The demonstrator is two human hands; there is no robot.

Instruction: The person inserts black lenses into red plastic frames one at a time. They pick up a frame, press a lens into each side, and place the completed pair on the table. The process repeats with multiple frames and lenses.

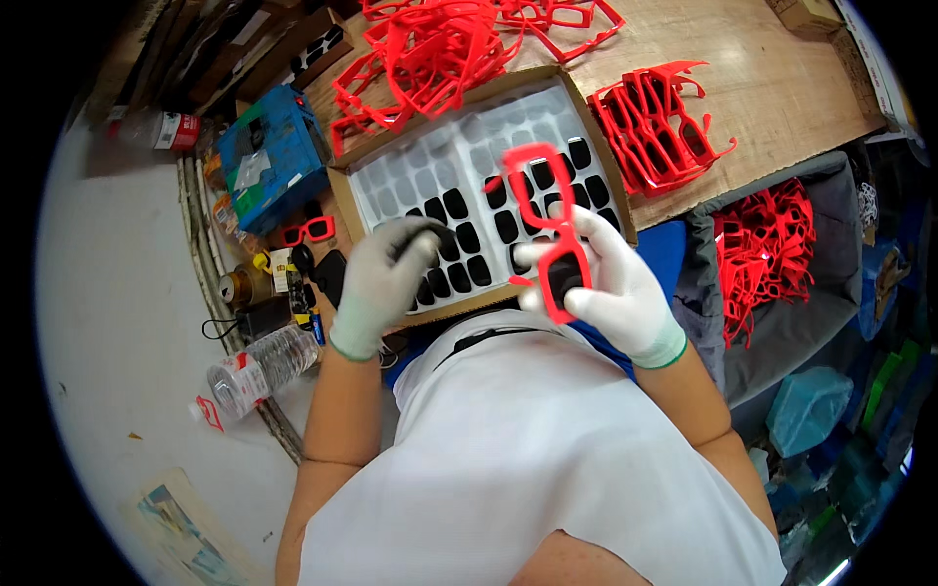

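Two gloved hands: both over the box [459,309], apart from each other.
Right hand [620,288]: closed on the lower end of a red frame [567,234], thumb at its near rim.
Frame: held tilted above the right part of the box, one rim up and away, the other down by the thumb; the lower rim shows dark, the upper is see-through.
Left hand [384,278]: over the box's left part, fingers bent and blurred; whether they grip a lens, I cannot tell.
Lenses [455,203]: black, set in rows in the box, the farther ones veiled by a pale sheet [459,142].
Tabletop [752,59]: carries a tangled heap [430,59] of red frames beyond the box and a tidier stack [653,132] just right of it.
Left side: a blue case [274,156], a lone frame [318,230] near it, and a clear bottle [264,374] tipped over.
Right side: a grey bin [831,298] with more red frames inside.
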